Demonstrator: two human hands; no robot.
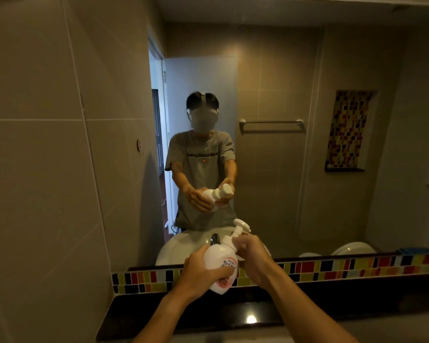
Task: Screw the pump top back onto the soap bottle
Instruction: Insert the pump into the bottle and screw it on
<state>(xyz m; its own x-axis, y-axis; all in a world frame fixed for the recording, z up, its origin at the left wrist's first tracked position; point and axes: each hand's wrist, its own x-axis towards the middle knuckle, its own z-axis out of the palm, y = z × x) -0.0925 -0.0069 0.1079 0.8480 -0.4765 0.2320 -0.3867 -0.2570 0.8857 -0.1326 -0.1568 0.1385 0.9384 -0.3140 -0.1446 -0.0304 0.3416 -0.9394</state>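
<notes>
We take the soap bottle [219, 264] as our landmark. It is held in the air, tilted so that its neck leans up and to the right, above the dark countertop [139, 315] that runs nearest to us. Our left hand [201, 274] wraps the lower left side of the bottle's body, fingers curled around its base, grasping it firmly. Our right hand [252, 257] sits just right of the bottle, with its fingers closed on the collar at the neck, where the pump top [240, 227] meets the bottle. The pump top is seated on the neck, its flat white head rising above and to the right of the bottle; we cannot tell how far the thread is turned home.

Behind the bottle a strip of coloured mosaic tiles [332, 267] runs along the wall at the back of the countertop. Above that strip stands the mirror [270, 70], and in it, beyond the bottle, we see the reflected white basin [183, 243] with a dark tap [214, 238]. Higher in the mirror a person in a grey T-shirt holds the same bottle in both hands. Further right of the bottle, in the reflection, a towel rail [270, 123] is fixed to the far wall, and beyond it a tiled niche [348, 129].
</notes>
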